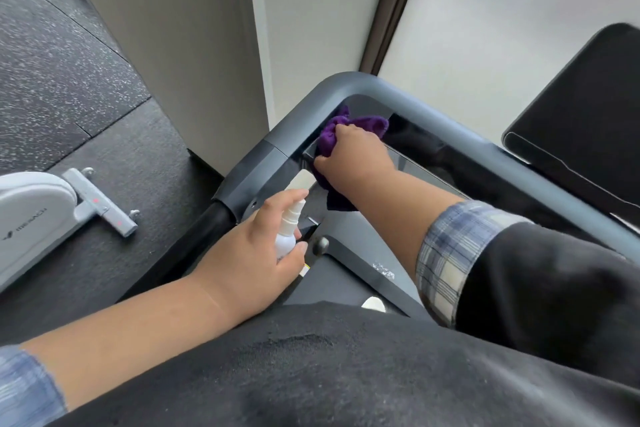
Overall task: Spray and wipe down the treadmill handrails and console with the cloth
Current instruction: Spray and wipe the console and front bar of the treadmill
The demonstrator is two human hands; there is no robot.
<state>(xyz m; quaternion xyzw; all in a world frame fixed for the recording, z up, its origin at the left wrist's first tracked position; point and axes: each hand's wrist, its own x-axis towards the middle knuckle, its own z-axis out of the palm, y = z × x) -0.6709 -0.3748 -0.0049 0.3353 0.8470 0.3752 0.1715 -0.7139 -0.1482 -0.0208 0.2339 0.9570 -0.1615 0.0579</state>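
Observation:
The grey treadmill handrail (349, 83) bends round a corner at the middle of the view. My right hand (353, 156) grips a purple cloth (363, 123) and presses it against the glossy black console panel (426, 149) just inside that corner. Part of the cloth hangs down below the hand. My left hand (256, 250) holds a small white spray bottle (289, 236) upright, lower down beside the black foam grip (207, 236) of the left handrail. The nozzle points up and to the right.
A black tablet-like screen (581, 121) stands at the right above the rail. A beige wall column (194, 45) rises close to the rail's left. A white and grey exercise machine (41, 218) sits on the speckled dark floor at left.

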